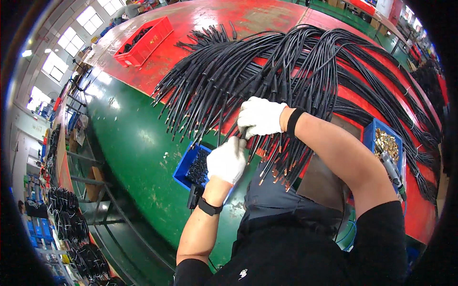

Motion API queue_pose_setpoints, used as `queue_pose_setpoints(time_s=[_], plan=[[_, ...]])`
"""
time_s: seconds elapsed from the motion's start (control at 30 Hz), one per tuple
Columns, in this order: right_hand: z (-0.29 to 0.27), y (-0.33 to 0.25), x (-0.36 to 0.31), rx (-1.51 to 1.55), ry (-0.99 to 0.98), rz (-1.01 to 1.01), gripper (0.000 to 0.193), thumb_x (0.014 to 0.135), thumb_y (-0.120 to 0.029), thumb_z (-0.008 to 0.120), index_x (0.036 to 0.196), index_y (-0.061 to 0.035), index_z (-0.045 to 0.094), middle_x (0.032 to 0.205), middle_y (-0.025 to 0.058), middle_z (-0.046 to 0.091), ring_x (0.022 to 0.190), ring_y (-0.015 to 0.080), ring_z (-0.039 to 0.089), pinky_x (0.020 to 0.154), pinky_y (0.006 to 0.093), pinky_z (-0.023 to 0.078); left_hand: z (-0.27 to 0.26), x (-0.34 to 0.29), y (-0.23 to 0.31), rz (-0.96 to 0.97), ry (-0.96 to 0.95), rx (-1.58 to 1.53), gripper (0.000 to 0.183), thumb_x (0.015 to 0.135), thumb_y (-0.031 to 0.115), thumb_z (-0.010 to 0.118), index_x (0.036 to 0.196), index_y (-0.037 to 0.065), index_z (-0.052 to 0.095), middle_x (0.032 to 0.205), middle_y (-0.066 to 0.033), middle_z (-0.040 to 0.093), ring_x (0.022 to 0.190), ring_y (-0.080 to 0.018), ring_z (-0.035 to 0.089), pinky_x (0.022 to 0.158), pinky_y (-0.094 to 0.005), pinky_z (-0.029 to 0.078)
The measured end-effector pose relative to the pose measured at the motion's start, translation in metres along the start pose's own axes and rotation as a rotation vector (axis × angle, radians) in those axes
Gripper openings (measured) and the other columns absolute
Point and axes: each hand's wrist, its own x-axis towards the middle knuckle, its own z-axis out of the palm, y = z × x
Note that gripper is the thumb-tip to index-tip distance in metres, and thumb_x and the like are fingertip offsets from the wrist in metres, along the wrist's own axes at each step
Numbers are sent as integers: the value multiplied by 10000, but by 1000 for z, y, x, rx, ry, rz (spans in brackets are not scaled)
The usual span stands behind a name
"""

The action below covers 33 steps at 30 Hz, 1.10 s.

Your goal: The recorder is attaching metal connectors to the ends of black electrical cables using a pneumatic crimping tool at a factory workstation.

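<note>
A large bundle of black cables (305,62) is spread over the red tabletop, and many of its ends, some with bare copper tips (287,182), hang over the near edge. In a white glove, my right hand (262,117) is closed around a black cable at that edge. My left hand (225,161), gloved too, meets it just below, its fingers pinched on the same dark cable. The gloves hide most of the held part. Below and left of my left hand sits a blue bin (181,167) holding small black parts.
A second blue bin (369,138), full of brass-coloured terminals, stands at the right beside a grey hand tool (392,169). A red crate (155,43) with black pieces is at the far left of the table. Coiled cables (64,209) lie on a rack at the left.
</note>
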Motion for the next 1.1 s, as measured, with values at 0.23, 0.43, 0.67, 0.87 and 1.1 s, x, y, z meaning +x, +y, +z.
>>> queue_pose_setpoints(time_s=[0.23,0.43,0.67,0.87,1.1], plan=[[6,-5,2,-51,42,-36,280,920,-455,767,1007,-189,758,1006,41,732,1099,307,650,986,474,503,37,-48,-29,292,167,-157,313,1120,290,534,987,40,667,825,-234,704,787,-421,714,697,-521,559],[-8,-13,-2,3,-115,2,562,775,-530,882,1208,-196,749,1255,33,733,1265,297,616,1126,478,431,56,-76,-24,-702,-189,-1265,379,1120,365,546,894,86,666,711,10,611,586,-97,505,541,-286,376],[-6,-16,-5,-57,-134,22,643,744,-497,916,1279,-204,713,1316,27,704,1308,302,594,1146,484,423,64,-73,-3,-438,-149,-1110,389,1164,370,579,949,65,689,731,25,574,667,-97,484,591,-312,393],[-2,-16,-6,-56,-67,17,741,752,-499,917,1375,-187,666,1294,44,718,1269,311,621,1140,486,434,87,-122,-46,-362,-155,-800,311,1084,237,650,830,57,647,715,-78,639,655,-250,620,614,-396,486],[-1,-7,-4,-32,-94,-18,695,785,-542,874,1353,-179,709,1331,42,706,1281,310,603,1131,476,418,51,-70,-47,-806,-46,-1582,474,1135,539,535,1038,100,687,746,11,637,562,-113,509,516,-273,354]])
